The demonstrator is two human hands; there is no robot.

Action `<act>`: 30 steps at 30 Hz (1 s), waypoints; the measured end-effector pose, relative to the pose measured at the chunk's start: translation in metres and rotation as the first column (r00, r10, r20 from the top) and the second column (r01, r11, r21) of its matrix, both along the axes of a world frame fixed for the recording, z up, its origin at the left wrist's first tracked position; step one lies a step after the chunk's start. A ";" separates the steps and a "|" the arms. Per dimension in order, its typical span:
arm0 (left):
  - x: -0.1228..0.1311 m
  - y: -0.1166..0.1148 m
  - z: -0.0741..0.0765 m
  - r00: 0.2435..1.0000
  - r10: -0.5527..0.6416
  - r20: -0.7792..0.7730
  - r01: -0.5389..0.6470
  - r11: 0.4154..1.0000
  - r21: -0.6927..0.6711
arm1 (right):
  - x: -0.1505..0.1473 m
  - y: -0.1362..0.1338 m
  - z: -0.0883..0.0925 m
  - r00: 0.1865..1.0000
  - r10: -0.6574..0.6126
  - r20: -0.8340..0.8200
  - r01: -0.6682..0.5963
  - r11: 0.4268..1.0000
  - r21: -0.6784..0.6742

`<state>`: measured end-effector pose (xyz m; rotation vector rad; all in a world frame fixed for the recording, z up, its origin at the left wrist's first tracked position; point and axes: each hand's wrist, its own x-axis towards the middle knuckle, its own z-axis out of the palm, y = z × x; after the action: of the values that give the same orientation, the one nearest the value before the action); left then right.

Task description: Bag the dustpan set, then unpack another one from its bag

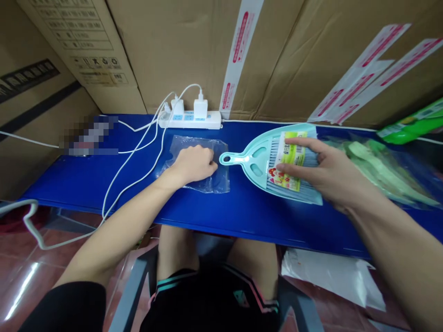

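A flat, transparent plastic bag (207,184) lies on the blue tabletop (194,221), and my left hand (195,164) rests on it with curled fingers, pressing or pinching the film. To the right, a turquoise plastic dustpan (256,157) lies with its handle pointing toward the bag. A small brush with grey-blue bristles (309,159) and a green-and-yellow paper label (289,161) sits in the pan. My right hand (311,170) spans the brush head, thumb and fingers on either side of the label, and hides part of it.
A white power strip (189,120) with two chargers stands at the back, and white cables run across the table and over its front edge. A pixelated object (88,136) lies at the left. A bag of green items (384,170) lies at the right. Cardboard boxes form the back wall.
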<state>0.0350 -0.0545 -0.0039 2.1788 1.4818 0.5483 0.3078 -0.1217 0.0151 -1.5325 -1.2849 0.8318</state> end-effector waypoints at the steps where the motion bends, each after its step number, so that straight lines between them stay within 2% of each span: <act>1: 0.000 0.001 0.000 1.000 -0.004 -0.002 0.004 1.000 -0.002 | 0.000 0.000 -0.001 1.000 0.009 0.009 -0.009 1.000 0.004; 9: -0.001 0.010 0.004 0.996 0.027 0.089 -0.029 0.999 0.026 | -0.011 0.008 0.002 0.997 0.051 0.050 -0.052 0.998 0.018; 13: 0.004 0.011 0.005 0.970 0.018 0.242 -0.033 0.998 0.058 | -0.023 0.015 0.005 0.993 0.055 0.100 -0.055 0.999 -0.002; 17: 0.006 0.010 0.006 0.915 0.029 0.403 -0.067 0.995 0.080 | -0.043 0.032 0.008 0.991 0.105 0.083 -0.107 0.994 0.019; 24: 0.005 0.014 0.003 0.898 0.085 0.432 -0.142 0.985 0.100 | -0.075 0.068 0.023 0.955 0.146 0.257 -0.147 0.989 -0.016; 27: 0.003 0.017 0.004 0.891 0.104 0.442 -0.161 0.982 0.094 | -0.075 0.077 0.025 0.953 0.186 0.240 -0.195 0.981 0.013; 30: 0.002 0.019 0.004 0.864 0.128 0.486 -0.180 0.982 0.062 | -0.072 0.082 0.016 0.966 0.219 0.135 -0.226 0.973 0.040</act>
<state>0.0366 -0.0359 -0.0001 1.8145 1.3727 1.1549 0.2358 -0.0393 0.0308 -1.4349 -1.5848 0.8412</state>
